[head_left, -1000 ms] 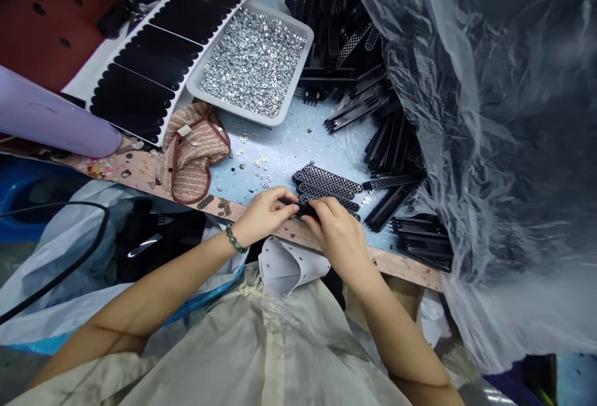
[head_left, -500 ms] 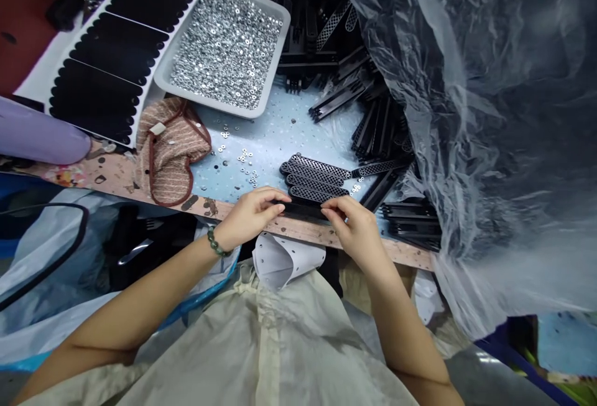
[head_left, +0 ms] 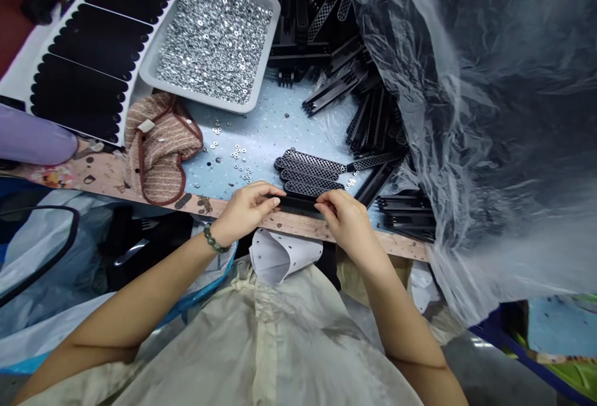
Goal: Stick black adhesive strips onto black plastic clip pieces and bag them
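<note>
- My left hand (head_left: 245,210) pinches one end of a black strip (head_left: 298,204); my right hand (head_left: 347,216) pinches the other, at the table's near edge (head_left: 298,226).
- Just beyond, several latticed pieces (head_left: 311,175) lie side by side, apparently already set in order.
- Many black pieces (head_left: 329,92) remain jumbled farther off, and the tray (head_left: 267,42) is full of small metal rings (head_left: 209,45).

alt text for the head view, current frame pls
Two bare hands, left and right, hold a slim black strip by its ends at a workbench's pink edge. Just beyond lie black mesh-patterned pieces; farther back sit a gray tray of small metal rings, a striped cloth and piled black parts.
</note>
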Available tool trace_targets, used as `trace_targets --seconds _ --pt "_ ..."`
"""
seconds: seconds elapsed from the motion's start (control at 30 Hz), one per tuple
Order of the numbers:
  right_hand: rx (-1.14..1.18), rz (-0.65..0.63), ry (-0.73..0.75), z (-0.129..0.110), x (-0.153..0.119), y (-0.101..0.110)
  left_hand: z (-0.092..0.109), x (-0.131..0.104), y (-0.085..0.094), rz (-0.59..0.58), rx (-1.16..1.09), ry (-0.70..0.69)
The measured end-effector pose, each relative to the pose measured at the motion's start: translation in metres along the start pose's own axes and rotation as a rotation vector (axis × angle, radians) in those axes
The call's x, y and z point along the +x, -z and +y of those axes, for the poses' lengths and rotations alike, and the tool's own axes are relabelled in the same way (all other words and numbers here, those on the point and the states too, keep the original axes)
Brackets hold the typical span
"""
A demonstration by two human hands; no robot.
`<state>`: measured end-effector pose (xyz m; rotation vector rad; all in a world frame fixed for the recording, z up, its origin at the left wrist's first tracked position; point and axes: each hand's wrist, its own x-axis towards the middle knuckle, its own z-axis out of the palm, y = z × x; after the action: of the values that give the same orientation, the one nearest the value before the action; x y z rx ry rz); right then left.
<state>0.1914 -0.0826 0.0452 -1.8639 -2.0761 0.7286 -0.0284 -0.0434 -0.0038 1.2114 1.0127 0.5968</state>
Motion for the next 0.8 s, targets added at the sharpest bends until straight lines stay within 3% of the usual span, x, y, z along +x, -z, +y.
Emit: trace_targets --seconds 0.17,0.33,0.5,0.57,0.7,0.73,0.8 --pt "-0.053 0.004 -0.019 -0.004 0.0 -0.001 0.003 0.0 -0.001 -0.009 -0.024 0.018" --pt "-0.311 0.238 -0.072 0.001 -0.003 -0.001 0.005 0.003 0.001 -0.009 0.019 0.01" --pt "-0.091 0.437 -0.028 0.014 -0.034 -0.004 0.02 -0.027 0.005 0.171 0.452 -0.131" --pt "0.008 0.422 -0.015 0.017 -0.057 -0.01 0.019 -0.048 -0.002 0.066 0.576 -0.17" --pt "0.137 0.298 0.002 0.017 -0.094 -0.031 -0.004 -0.075 -0.029 -0.439 0.685 -0.157" --pt "0.168 0.269 0.022 0.016 -0.1 -0.038 -0.012 -0.076 -0.035 -0.488 0.711 -0.142" --pt "0.216 0.211 0.104 0.014 -0.106 -0.05 -0.024 -0.074 -0.043 -0.466 0.693 -0.111"
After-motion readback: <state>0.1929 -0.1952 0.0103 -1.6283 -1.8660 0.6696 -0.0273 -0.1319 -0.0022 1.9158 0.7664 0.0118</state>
